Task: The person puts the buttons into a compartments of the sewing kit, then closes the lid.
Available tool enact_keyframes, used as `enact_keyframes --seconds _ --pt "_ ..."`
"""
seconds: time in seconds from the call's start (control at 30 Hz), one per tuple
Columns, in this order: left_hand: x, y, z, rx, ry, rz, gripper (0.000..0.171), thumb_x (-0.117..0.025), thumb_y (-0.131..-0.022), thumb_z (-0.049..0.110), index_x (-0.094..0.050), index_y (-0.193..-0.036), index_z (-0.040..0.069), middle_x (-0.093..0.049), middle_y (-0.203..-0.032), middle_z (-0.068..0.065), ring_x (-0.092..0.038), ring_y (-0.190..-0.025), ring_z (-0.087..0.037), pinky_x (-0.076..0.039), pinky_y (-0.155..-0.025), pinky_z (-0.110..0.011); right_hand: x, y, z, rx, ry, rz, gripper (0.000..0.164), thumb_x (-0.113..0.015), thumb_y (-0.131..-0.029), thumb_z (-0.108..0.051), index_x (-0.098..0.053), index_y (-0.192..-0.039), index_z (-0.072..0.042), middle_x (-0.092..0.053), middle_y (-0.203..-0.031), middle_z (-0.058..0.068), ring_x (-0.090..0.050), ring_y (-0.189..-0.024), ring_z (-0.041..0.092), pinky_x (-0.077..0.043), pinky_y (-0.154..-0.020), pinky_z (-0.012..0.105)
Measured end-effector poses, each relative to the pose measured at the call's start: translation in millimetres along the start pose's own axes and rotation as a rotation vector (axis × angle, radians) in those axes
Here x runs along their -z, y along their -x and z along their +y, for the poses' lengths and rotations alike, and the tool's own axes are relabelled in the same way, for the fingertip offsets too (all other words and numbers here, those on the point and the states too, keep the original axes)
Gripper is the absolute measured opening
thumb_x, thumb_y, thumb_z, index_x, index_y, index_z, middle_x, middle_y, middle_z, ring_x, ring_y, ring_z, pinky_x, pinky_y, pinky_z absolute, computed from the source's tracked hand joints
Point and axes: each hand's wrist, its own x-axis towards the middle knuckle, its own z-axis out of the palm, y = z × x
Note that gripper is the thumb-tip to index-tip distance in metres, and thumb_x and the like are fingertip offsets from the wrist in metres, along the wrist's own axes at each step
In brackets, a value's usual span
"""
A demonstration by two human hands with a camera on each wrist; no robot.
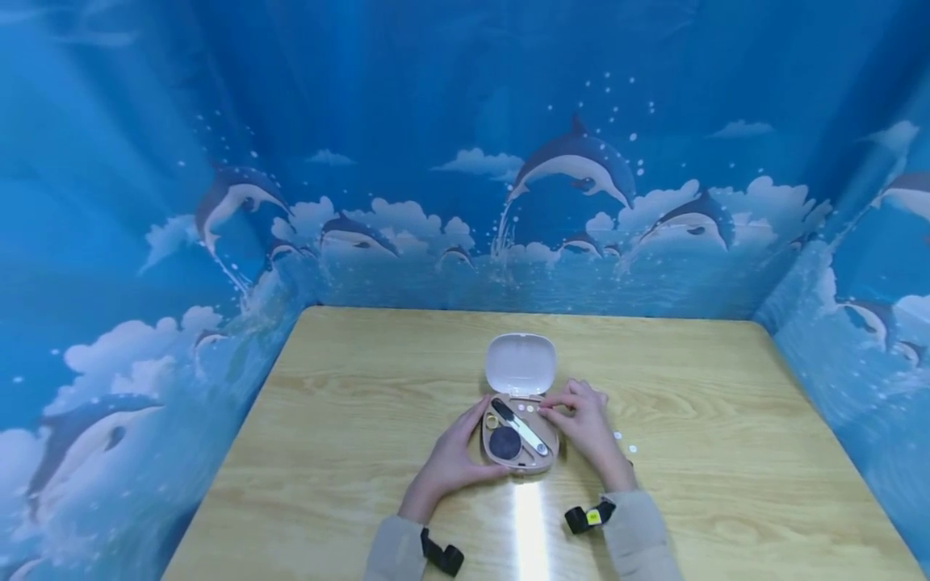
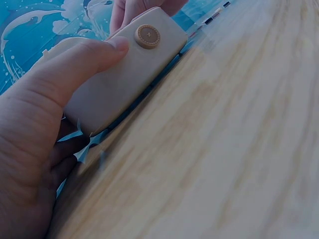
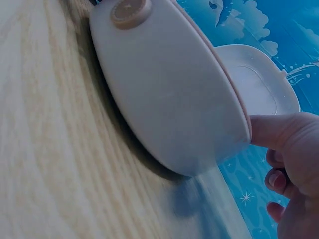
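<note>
An open small case (image 1: 488, 452), pale outside with a pinkish inner tray, stands on the table with its white lid (image 1: 521, 363) tipped back. My left hand (image 1: 458, 456) grips its left side, thumb along the front wall beside the round clasp (image 2: 148, 36). Inside lie a black-and-silver tool like a nail clipper (image 1: 525, 429), a dark round disc (image 1: 504, 443), a small gold ring (image 1: 492, 421) and small white discs (image 1: 521, 407). Over the back right compartment, my right hand (image 1: 584, 415) pinches a small white disc between thumb and forefinger, mostly hidden by the fingertips.
Two more small white pieces (image 1: 633, 449) lie on the wooden table (image 1: 349, 420), to the right of my right wrist. A blue dolphin-print curtain (image 1: 407, 121) closes off the back and both sides. Black camera straps (image 1: 441, 555) circle my wrists.
</note>
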Motion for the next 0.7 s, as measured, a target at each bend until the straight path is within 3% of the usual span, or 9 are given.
enact_keyframes --seconds 0.47,0.7 --pt "-1.4 -1.6 2.0 -0.014 -0.007 0.007 0.121 -0.088 -0.062 0.058 -0.024 -0.159 0.025 -0.032 -0.159 0.001 -0.036 -0.142 -0.027 -0.032 -0.115 -0.054 4.6 -2.4 -6.8 -0.053 0.063 -0.053 0.009 -0.084 -0.078 -0.018 -0.079 -0.085 -0.018 -0.044 -0.074 -0.005 -0.040 -0.076 0.017 -0.023 -0.081 0.040" --pt "-1.2 -0.5 2.1 0.019 0.007 -0.004 0.121 -0.087 -0.062 0.061 -0.022 -0.159 0.028 -0.031 -0.160 0.001 -0.034 -0.143 -0.028 -0.031 -0.114 -0.055 5.0 -1.3 -6.9 -0.051 0.052 -0.062 0.010 -0.084 -0.078 -0.018 -0.079 -0.087 -0.018 -0.045 -0.073 -0.006 -0.040 -0.075 0.017 -0.023 -0.081 0.039"
